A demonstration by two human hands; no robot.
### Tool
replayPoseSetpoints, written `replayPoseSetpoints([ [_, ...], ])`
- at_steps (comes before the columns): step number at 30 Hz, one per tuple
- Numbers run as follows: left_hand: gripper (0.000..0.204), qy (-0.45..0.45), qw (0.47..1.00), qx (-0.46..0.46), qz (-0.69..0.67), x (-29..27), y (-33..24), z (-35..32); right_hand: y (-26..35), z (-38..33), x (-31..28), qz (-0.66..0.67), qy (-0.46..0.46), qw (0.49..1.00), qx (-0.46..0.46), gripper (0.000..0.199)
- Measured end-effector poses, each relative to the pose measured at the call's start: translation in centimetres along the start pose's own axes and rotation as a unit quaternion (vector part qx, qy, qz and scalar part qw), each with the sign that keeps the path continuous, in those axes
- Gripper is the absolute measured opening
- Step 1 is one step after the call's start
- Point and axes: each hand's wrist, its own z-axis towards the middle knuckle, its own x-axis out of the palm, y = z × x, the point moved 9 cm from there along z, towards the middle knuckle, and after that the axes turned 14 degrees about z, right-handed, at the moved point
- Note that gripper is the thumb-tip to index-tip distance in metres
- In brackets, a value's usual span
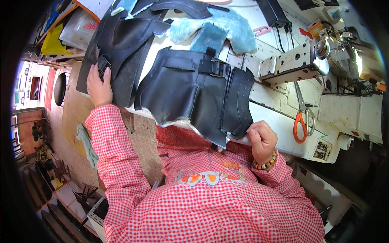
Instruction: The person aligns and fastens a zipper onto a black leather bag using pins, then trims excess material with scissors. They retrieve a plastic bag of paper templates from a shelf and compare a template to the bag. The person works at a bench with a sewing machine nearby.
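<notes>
A stitched black leather piece (178,95) with a strap and metal buckle (217,68) lies across the table in front of me, its lower edge showing pale fluffy lining and hanging over the edge. To its left is a second black leather piece (129,34), also with a buckle (104,63). My left hand (100,87) rests on that second piece, thumb and fingers apart beside its buckle. Close to the right end of the middle piece, my right hand (262,141) is curled into a fist; whatever it may hold is hidden.
Blue-green fleece (239,36) lies behind the leather. A sewing machine (293,62) stands at the right, with orange-handled scissors (300,121) on the table near it. A pink clip-like tool (261,30) and a black power box (272,14) are farther back.
</notes>
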Motion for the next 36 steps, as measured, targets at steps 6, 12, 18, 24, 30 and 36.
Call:
replayPoseSetpoints([
  [6,0.054,-0.008,1.000,0.004,0.011,-0.4,-0.3,-0.2,0.6,0.1,0.7,-0.049,0.032,0.997,-0.047,0.012],
  [12,0.056,-0.019,0.999,0.018,0.025,-1.1,-1.1,-0.4,-1.4,-0.8,-0.2,0.203,-0.060,0.941,0.265,0.021],
  [18,0.056,-0.003,1.000,-0.012,-0.009,-1.7,-1.4,-0.6,5.8,0.5,-4.1,0.213,-0.105,0.971,-0.010,0.031],
  [24,0.055,0.004,1.000,-0.020,-0.008,-2.0,-1.5,-0.6,-0.5,0.2,-0.5,0.045,-0.032,0.998,0.038,0.014],
  [30,0.056,0.000,1.000,-0.021,-0.002,-1.8,-1.4,-0.6,-1.6,0.3,-0.8,0.049,-0.021,0.996,0.077,0.012],
  [36,0.055,-0.001,1.000,-0.016,-0.005,-1.3,-1.0,-0.6,-0.9,0.8,-0.1,0.096,-0.019,0.988,0.120,0.017],
])
